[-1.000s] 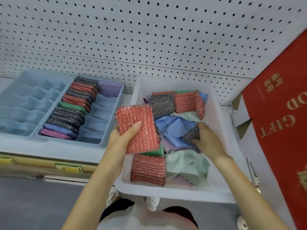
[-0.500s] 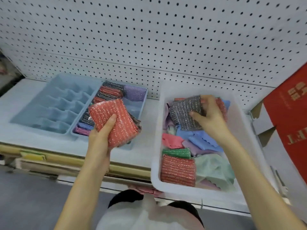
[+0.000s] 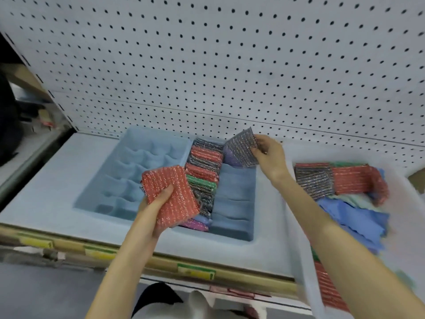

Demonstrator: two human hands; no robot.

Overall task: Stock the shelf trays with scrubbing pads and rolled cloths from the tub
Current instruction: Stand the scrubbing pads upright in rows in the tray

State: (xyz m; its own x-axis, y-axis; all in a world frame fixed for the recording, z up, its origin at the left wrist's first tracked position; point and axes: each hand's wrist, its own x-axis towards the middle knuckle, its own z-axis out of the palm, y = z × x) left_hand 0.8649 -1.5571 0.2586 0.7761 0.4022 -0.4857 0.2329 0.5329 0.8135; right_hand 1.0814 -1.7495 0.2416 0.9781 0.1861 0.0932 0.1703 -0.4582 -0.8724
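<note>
Hands at work over a shop shelf (image 3: 46,194), seen from above. In the lower centre of the frame, the left hand (image 3: 156,206) grips a red scrubbing pad (image 3: 171,192), with the thumb across its face and the fingers curled beneath. It holds the pad above the near end of two pale blue divided trays (image 3: 128,176). The tray toward frame right holds a row of pads (image 3: 203,173) standing on edge in red, grey and green. At centre, the right hand (image 3: 270,155) pinches a grey scrubbing pad (image 3: 241,146) by its edge, above the far end of that tray and just over a purple cloth (image 3: 230,157). At the right edge of the frame sits the white tub (image 3: 296,192), with more pads and blue cloths (image 3: 354,215) inside. White pegboard (image 3: 207,65) fills the upper frame.
</note>
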